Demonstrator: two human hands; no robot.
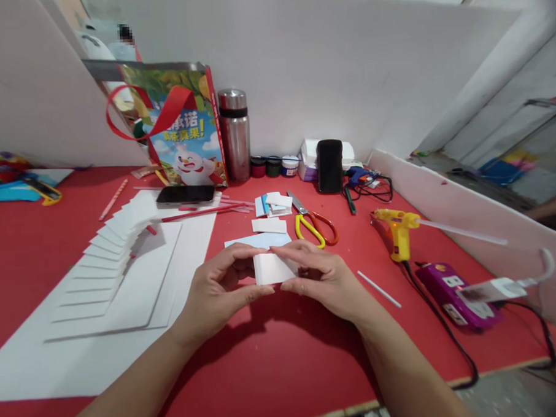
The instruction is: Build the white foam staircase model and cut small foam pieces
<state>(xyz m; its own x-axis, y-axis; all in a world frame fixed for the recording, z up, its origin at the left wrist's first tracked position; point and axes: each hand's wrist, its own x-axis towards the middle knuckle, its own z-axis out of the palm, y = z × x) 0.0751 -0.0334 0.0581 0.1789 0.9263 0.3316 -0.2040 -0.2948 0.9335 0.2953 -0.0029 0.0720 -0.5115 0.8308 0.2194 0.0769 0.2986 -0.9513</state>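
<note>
Both my hands hold one small white foam-board piece (272,268) just above the red table (276,368). My left hand (217,291) pinches its left edge with thumb and fingers. My right hand (320,277) grips its right side and top edge. Behind the piece lies a pale blue sheet (261,240) with another white piece (269,225) on it. To the left stands a curved white foam staircase model (105,253) on a large white board (104,345).
Yellow-handled scissors (313,225), a yellow glue gun (398,228), a purple power strip (452,293) with black cables and a loose glue stick (379,289) lie right. At the back: a phone (185,194), steel flask (235,135), gift bag (182,133), paint jars (274,165).
</note>
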